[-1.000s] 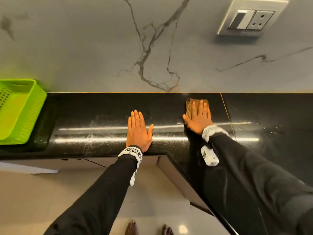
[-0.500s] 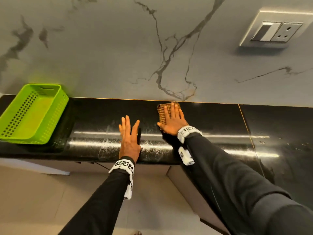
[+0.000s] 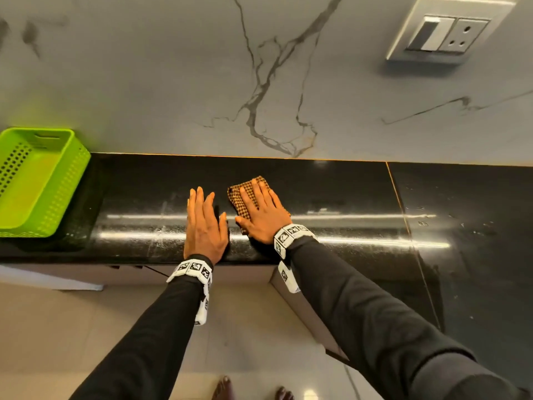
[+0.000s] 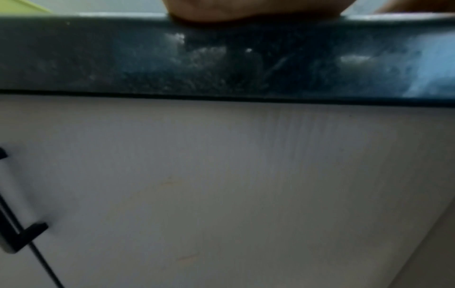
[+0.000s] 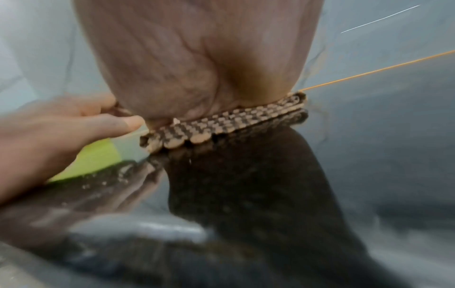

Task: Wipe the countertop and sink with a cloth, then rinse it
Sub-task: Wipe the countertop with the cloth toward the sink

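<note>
A folded brown-and-tan checked cloth (image 3: 241, 201) lies on the black polished countertop (image 3: 340, 194). My right hand (image 3: 261, 210) lies flat on top of it, fingers straight and pointing to the wall, pressing it down. In the right wrist view the cloth (image 5: 221, 124) shows as a thick folded edge under the palm. My left hand (image 3: 203, 223) rests flat on the bare countertop just left of the cloth, fingers straight, holding nothing. White smears streak the counter to the left of it. No sink is in view.
A lime green perforated basket (image 3: 37, 180) stands at the counter's left end. A switch and socket plate (image 3: 450, 30) is on the marble wall at the upper right. White cabinet fronts (image 4: 221, 185) with a handle (image 4: 14, 214) sit below the counter edge.
My right hand has slid the cloth to the left along the counter, from near the slab seam to beside my left hand, and a little toward me. The left hand stayed flat.
</note>
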The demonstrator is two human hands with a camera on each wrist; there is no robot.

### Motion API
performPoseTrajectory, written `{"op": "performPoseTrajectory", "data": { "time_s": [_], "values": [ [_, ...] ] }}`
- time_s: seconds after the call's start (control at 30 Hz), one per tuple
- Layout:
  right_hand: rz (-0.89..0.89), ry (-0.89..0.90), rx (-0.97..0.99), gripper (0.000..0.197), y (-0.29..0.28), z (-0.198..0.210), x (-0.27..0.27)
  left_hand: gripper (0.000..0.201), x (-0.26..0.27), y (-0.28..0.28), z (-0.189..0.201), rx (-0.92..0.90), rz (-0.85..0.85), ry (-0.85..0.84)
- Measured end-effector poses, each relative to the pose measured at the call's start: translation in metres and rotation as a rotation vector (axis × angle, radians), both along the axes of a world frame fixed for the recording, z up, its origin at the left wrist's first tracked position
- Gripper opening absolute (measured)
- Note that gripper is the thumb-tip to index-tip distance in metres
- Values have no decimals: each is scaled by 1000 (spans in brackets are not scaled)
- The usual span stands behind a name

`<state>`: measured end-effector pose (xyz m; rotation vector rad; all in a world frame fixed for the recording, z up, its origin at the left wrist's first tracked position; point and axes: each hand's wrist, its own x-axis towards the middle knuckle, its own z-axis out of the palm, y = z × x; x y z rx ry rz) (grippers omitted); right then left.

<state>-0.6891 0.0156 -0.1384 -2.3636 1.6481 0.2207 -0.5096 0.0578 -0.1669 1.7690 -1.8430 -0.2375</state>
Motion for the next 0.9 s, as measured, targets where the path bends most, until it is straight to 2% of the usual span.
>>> {"op": "performPoseTrajectory", "data": {
  "time_s": [0.1,0.17,0.2,0.27,0.4,0.47,0.57,0.63,0.7,0.77,0.9],
  "values": [
    [32,-26,-74,87,50,-4,-36,64,4,-5,-2,22,2,-38],
    [70,-28,-93,85,109,-9,-71,68,4,-3,-5,49,-6,-67],
    [26,-23,-96,82,132,-12,-90,70,3,-2,-7,47,-27,-95],
    [-157,-22,-90,78,155,-11,-135,72,2,-2,-7,53,-73,-122],
    [-599,31,-30,85,193,-6,-230,74,-5,-4,-13,82,-218,-64],
    [-710,7,-36,86,218,-6,-238,71,-9,-9,-14,109,-243,-61],
    [-674,45,-110,81,253,-8,-196,66,-23,-13,-12,142,-213,-59],
    [-587,46,-122,78,279,-8,-176,67,-49,-7,-10,160,-270,-60],
    [-540,41,-129,75,300,-8,-186,69,-90,7,-8,159,-388,-56],
    [-607,55,-147,75,322,-9,-216,72,-134,30,-4,174,-478,-13],
    [-827,68,-133,77,347,1,-260,73,-225,82,2,239,-514,79]
  ]
}}
